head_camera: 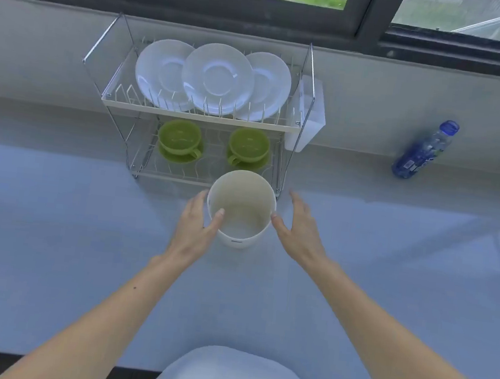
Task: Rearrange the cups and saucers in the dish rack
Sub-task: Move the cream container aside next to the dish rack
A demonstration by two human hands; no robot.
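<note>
So, most of the view is taken up by the bench [51, 229], with the two-tier dish rack [200, 118] parked at 12 o'clock against the wall under the window. Three white saucers [216, 78] are stood on edge in the top tier's slots, overlapping, presumably so they drain and less room is used. The white cup [242, 194] is held upright, mouth up, just in front of the rack at its 5 o'clock corner; whether it's lifted off the bench can't be told. A white cutlery holder [308, 115] is hung off the rack's 3 o'clock side. On the lower tier a green cup [180, 136] is sat at the 9 o'clock end and a second green cup [249, 142] at the 3 o'clock end, each on its own green saucer [180, 158], handles turned frontward for easy grabbing. A blue bottle [424, 150] is stood well apart at 3 o'clock.

The left grip [197, 230] is clamped on the white cup's rim, thumb hooked inside, fingers outside. The right grip [300, 226] is spread apart beside the cup, likely kept ready for steadying; contact can't be confirmed.
</note>
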